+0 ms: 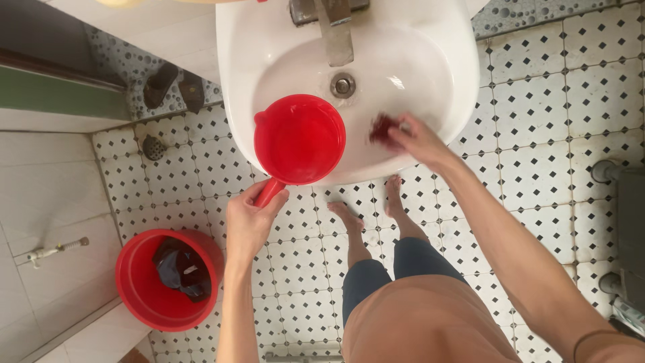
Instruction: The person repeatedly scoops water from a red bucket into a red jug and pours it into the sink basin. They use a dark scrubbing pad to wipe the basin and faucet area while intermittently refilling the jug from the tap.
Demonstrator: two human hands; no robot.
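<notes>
My left hand (250,218) grips the handle of a red plastic dipper (299,138), holding it over the front left of a white washbasin (236,74). Inside the basin at the right, my right hand (418,138) presses a dark red scrubbing pad (381,128) against the white surface; the pad is blurred. The drain (342,85) and a metal tap (336,33) lie at the basin's back. My bare feet (373,208) stand on the tiled floor below the basin.
A red bucket (138,289) with a dark cloth inside stands on the floor at lower left. A pair of dark sandals (173,86) lies behind the basin's left. A wall tap (57,249) sticks out at far left. Pipes (608,171) run at right.
</notes>
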